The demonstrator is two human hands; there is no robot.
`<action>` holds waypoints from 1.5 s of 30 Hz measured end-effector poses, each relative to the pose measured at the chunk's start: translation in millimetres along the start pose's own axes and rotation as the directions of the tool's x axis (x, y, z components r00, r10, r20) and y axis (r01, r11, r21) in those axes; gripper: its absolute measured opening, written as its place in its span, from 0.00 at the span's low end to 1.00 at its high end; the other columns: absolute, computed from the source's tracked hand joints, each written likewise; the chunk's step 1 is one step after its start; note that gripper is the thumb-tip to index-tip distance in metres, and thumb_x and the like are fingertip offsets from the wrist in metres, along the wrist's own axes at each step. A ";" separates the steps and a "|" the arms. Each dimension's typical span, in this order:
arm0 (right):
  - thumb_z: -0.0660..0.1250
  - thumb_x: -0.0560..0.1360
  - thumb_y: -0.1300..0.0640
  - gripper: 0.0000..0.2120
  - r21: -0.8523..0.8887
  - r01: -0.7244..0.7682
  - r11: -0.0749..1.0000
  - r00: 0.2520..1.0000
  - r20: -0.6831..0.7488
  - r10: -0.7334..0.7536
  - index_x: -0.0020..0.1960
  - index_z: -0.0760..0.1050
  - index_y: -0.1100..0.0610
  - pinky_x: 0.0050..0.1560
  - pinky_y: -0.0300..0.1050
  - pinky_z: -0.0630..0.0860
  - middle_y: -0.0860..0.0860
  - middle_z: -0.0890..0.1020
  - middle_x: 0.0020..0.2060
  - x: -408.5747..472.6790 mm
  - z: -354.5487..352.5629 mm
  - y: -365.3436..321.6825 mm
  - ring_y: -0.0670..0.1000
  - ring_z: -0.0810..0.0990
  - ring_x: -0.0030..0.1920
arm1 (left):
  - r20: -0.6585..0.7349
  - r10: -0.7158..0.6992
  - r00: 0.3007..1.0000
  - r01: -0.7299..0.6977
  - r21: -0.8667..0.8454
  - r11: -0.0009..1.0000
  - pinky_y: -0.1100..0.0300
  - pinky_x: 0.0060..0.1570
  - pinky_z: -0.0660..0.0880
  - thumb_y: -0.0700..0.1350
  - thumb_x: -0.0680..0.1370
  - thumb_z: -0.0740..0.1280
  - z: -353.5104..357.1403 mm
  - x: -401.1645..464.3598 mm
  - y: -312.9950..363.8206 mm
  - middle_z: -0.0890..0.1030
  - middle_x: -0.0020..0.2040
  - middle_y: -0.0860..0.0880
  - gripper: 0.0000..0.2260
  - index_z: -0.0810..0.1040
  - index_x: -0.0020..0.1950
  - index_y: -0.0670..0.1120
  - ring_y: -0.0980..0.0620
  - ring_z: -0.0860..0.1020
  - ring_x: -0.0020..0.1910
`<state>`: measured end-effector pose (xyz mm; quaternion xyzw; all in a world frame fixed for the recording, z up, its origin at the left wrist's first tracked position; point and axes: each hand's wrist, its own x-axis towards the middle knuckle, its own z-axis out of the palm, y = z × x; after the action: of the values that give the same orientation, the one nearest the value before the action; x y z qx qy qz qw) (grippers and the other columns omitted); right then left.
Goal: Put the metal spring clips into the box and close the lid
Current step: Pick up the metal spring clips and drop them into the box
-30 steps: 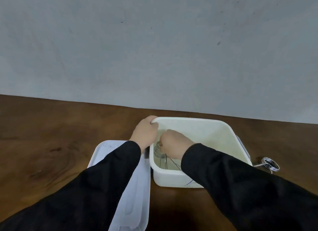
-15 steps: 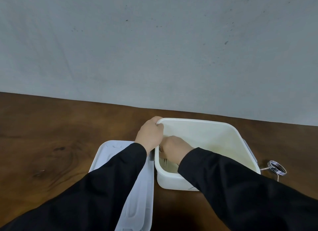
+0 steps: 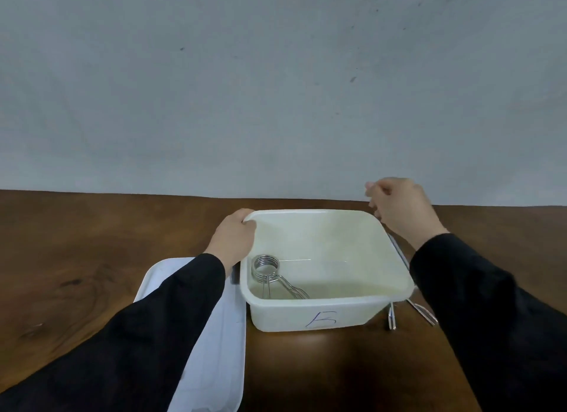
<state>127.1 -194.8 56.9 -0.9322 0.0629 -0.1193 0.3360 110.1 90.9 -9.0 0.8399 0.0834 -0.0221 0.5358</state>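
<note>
A white plastic box (image 3: 322, 315) stands open on the brown table, with a blue mark on its near wall. One metal spring clip (image 3: 270, 272) lies inside at the box's left end. My left hand (image 3: 234, 238) grips the box's far left corner. My right hand (image 3: 402, 210) hovers above the far right corner with fingers loosely curled and nothing in them. Beside the box's right side, the legs of a second metal clip (image 3: 411, 312) show on the table; my right sleeve hides the rest of it. The white lid (image 3: 221, 350) lies flat left of the box, partly under my left sleeve.
The wooden table (image 3: 76, 273) runs back to a grey wall (image 3: 276, 89) just behind the box. My two black sleeves cover much of the near table.
My right hand has come out of the box, leaving the clip inside, and risen to the far right corner. The view has shifted, and the box now appears more square-on.
</note>
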 end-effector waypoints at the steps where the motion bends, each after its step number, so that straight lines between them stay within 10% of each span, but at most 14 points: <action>1: 0.62 0.81 0.47 0.18 0.001 -0.046 0.999 0.998 -0.031 0.046 0.43 0.81 0.59 0.46 0.60 0.83 0.56 0.85 0.36 3.0 -13.1 17.5 0.62 0.84 0.39 | -0.007 0.003 1.000 -0.003 0.008 1.000 0.54 0.50 0.74 0.40 0.80 0.56 0.9 0.7 0.1 0.81 0.56 0.48 0.16 0.78 0.64 0.48 0.46 0.78 0.53; 9: 0.66 0.80 0.49 0.17 -0.401 -0.291 0.869 0.879 0.246 0.408 0.58 0.81 0.62 0.44 0.53 0.84 0.57 0.85 0.44 -23.7 -24.4 133.8 0.57 0.86 0.39 | -0.027 0.009 1.000 -0.008 0.011 1.000 0.60 0.36 0.71 0.40 0.81 0.55 8.0 1.5 2.0 0.81 0.49 0.51 0.16 0.78 0.62 0.50 0.52 0.76 0.42; 23: 0.64 0.79 0.51 0.18 -0.464 -0.169 0.869 0.950 0.157 0.269 0.67 0.73 0.56 0.59 0.54 0.79 0.55 0.81 0.58 -59.1 47.7 141.6 0.57 0.78 0.59 | -0.030 -0.004 1.000 0.005 0.020 1.000 0.60 0.37 0.70 0.40 0.81 0.57 8.6 -1.5 6.3 0.80 0.53 0.48 0.15 0.79 0.61 0.50 0.46 0.77 0.51; 35: 0.71 0.77 0.57 0.27 -0.170 -0.224 0.960 0.974 -0.004 0.226 0.74 0.69 0.56 0.58 0.51 0.78 0.57 0.79 0.63 -36.6 22.8 140.5 0.57 0.79 0.60 | -0.012 -0.003 1.000 0.003 -0.003 1.000 0.60 0.38 0.72 0.39 0.81 0.56 6.7 -1.3 6.2 0.81 0.49 0.52 0.14 0.79 0.58 0.52 0.49 0.78 0.46; 45: 0.72 0.74 0.46 0.15 0.361 -0.086 0.928 0.927 -0.312 0.207 0.51 0.78 0.56 0.32 0.45 0.74 0.54 0.79 0.35 -4.5 -75.8 79.7 0.48 0.75 0.23 | -0.007 0.013 1.000 -0.013 -0.013 1.000 0.56 0.44 0.72 0.40 0.81 0.57 5.3 -0.4 3.8 0.81 0.54 0.48 0.15 0.78 0.62 0.49 0.45 0.78 0.54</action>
<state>99.7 -301.3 61.5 -0.8168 0.1695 -0.2639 0.4842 110.6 84.4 -7.8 0.8371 0.0800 -0.0151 0.5410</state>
